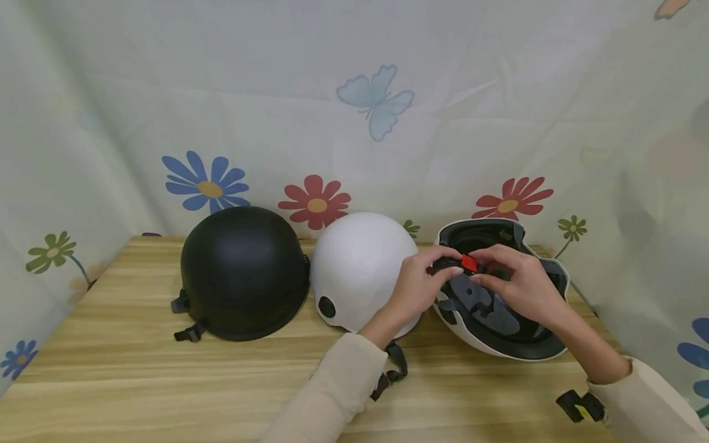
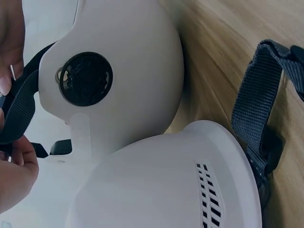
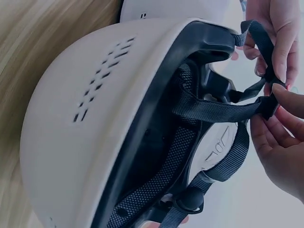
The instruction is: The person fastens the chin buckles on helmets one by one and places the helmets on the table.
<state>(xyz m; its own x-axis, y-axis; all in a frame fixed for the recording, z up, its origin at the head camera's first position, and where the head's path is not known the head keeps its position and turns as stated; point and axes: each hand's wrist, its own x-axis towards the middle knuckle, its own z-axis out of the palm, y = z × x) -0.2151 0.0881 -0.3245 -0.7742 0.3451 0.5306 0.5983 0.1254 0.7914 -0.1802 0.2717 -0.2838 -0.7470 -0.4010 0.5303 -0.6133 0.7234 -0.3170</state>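
Note:
On the right of the table, a white helmet (image 1: 501,352) lies upturned, its dark padded inside facing up. Above its opening, both hands meet at the chin strap's red and black buckle (image 1: 469,263). My left hand (image 1: 416,282) pinches the black strap end on the buckle's left side between thumb and fingers. From the other side, my right hand (image 1: 523,282) pinches the buckle's right part. Black webbing strap (image 3: 213,110) runs from inside the helmet up to the fingers in the right wrist view. Whether the two buckle halves are joined cannot be told.
A second white helmet (image 1: 360,264) stands dome up in the middle, its strap (image 1: 394,369) trailing on the wooden table (image 1: 166,381). To its left sits a black helmet (image 1: 244,271), also dome up. Flower-printed cloth (image 1: 266,111) hangs behind and at the sides.

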